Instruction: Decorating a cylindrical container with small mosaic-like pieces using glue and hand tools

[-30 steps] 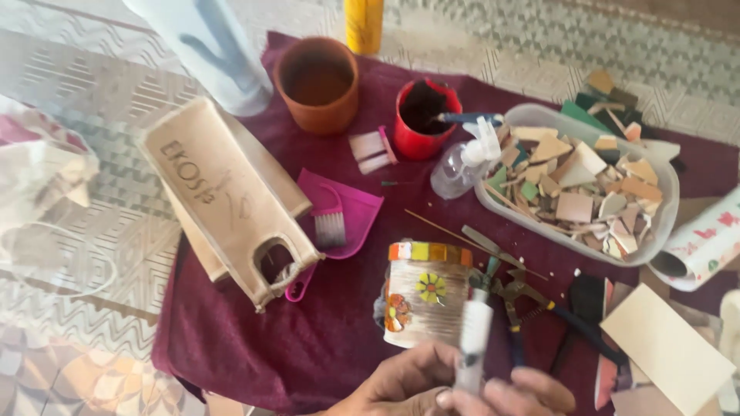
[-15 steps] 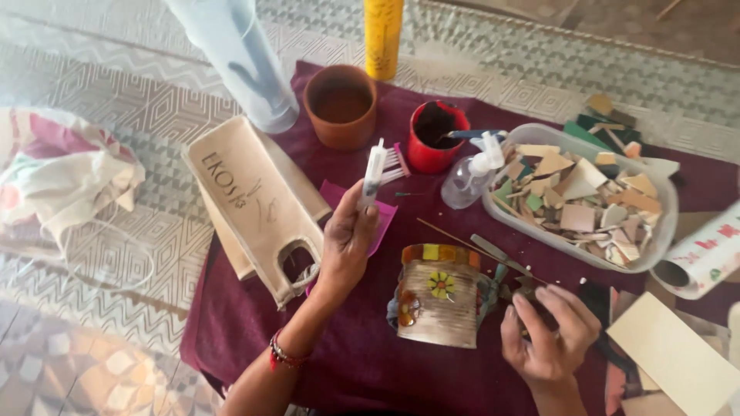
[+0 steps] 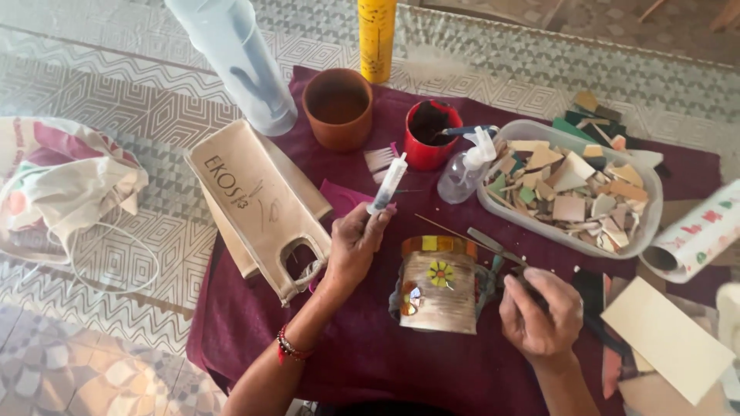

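While tub (image 3: 651, 202) holds tile shards (image 3: 574, 185), red cup's (image 3: 432, 135) contents unclear.

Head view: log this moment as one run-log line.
left hand: holds syringe raised | right hand: on tool beside decorated can | tray of tile pieces: behind

A home craft corner is showing here: a maroon cloth (image 3: 370, 362) is lying over a patterned tile floor (image 3: 100, 92), a tub (image 3: 647, 223) is holding broken tile pieces (image 3: 570, 189), and a mosaic-decorated can (image 3: 438, 285), a clay pot (image 3: 337, 108) and a red cup (image 3: 432, 135) are sitting around.
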